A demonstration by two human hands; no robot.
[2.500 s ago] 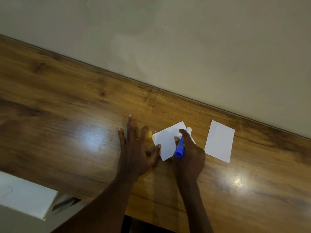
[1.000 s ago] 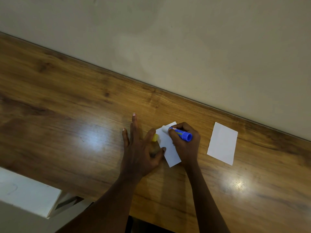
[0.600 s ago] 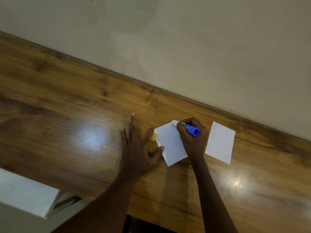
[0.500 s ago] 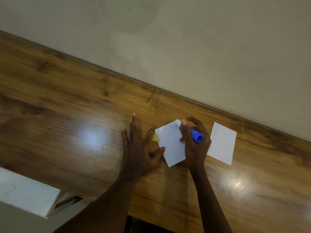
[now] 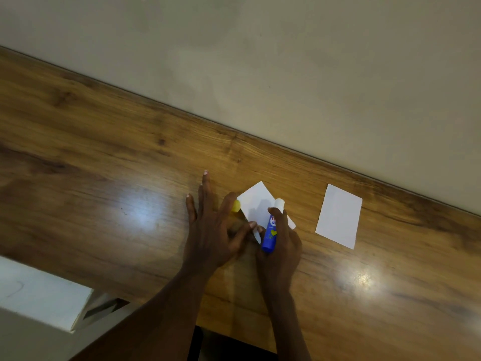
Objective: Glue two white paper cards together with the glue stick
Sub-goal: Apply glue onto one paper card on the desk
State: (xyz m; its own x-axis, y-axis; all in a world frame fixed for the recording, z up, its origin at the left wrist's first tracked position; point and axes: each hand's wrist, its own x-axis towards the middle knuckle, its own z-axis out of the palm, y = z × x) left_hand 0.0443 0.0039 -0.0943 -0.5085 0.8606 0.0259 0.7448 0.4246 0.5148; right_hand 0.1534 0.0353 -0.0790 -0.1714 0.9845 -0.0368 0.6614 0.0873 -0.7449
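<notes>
A white paper card (image 5: 256,201) lies tilted on the wooden table (image 5: 104,178), partly hidden under my hands. My right hand (image 5: 279,241) grips a blue glue stick (image 5: 270,231) whose white glue end touches the card's right side. My left hand (image 5: 210,225) lies flat with fingers spread, its thumb pressing the card's left edge. A yellow cap (image 5: 236,206) peeks out beside my left index finger. The second white card (image 5: 339,215) lies flat to the right, apart from both hands.
A plain beige wall (image 5: 286,61) runs along the table's far edge. A white box-like object (image 5: 39,295) sits below the table's near edge at lower left. Light glares on the table left and right of my hands.
The glue stick has swung round: its blue end now points toward me and its white end away. My right hand has slid toward me over the card. The left hand has stayed put.
</notes>
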